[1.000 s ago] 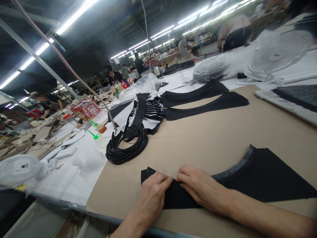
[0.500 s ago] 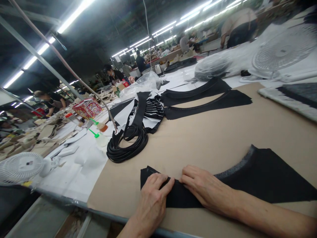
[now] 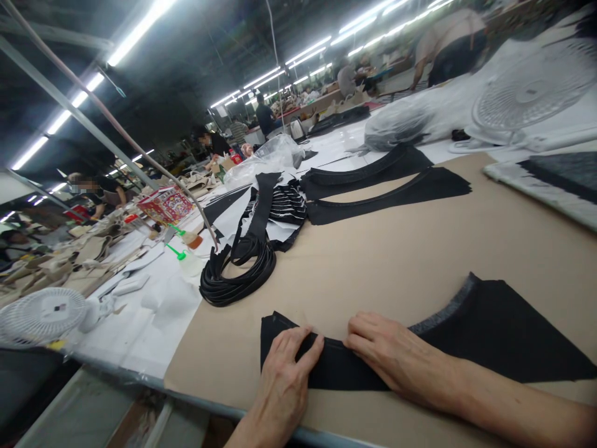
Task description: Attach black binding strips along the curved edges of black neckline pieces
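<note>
A black cut fabric piece [image 3: 494, 330] with a curved upper edge lies flat on the tan board, near the table's front. Along the curve runs a greyish folded strip. My left hand [image 3: 286, 367] grips the edge near the piece's left end, thumb and fingers at the fold. A short way to the right, my right hand [image 3: 389, 345] is closed on the same edge, fingers together and pressed down. Its fingertips' hold on the underside is hidden. Between the two hands a short stretch of folded edge shows.
Two curved black pieces [image 3: 392, 193] lie farther back on the tan board [image 3: 373, 267]. A coil of black strips [image 3: 237, 274] sits to the left, near green-tipped bottles [image 3: 189, 258]. White fans [image 3: 44, 314] stand at both sides. Several people work behind.
My right hand has shifted slightly right along the edge and my left hand slightly left, widening the gap between them. The fabric's left end has moved a little left.
</note>
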The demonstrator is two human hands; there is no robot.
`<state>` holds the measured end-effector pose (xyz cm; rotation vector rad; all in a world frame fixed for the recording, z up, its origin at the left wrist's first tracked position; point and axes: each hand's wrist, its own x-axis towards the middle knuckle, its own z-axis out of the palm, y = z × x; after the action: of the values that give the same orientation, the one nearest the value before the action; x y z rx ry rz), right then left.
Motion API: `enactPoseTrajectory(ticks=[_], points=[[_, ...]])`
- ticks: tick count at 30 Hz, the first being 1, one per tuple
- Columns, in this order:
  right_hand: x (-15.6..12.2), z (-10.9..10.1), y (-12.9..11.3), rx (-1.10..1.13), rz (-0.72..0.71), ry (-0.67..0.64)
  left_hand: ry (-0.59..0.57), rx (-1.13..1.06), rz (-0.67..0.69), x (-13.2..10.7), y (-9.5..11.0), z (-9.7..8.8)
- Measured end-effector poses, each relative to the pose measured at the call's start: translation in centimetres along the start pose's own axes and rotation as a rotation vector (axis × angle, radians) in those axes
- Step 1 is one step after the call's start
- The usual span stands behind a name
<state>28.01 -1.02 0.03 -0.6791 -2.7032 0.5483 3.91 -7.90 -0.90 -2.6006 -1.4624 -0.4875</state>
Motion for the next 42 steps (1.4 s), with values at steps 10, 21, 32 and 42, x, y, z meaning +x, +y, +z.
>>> enactPoseTrajectory(ticks=[10, 21, 32, 42], points=[[-1.3, 0.2, 0.7, -0.052, -0.054, 0.015, -0.104, -0.108, 0.022, 0.7, 0.6, -0.3], [-2.3, -0.2, 1.0, -0.023, -0.06, 0.012, -0.067, 0.005, 0.043, 1.5, 1.7, -0.9], [-2.2, -0.2, 1.3, -0.13, -0.097, 0.048, 0.048, -0.06, -0.078, 1.6, 2.9, -0.6], [-2.3, -0.4, 1.1, -0.161, -0.124, 0.056, 0.125, -0.009, 0.018, 1.0, 3.6, 0.1]])
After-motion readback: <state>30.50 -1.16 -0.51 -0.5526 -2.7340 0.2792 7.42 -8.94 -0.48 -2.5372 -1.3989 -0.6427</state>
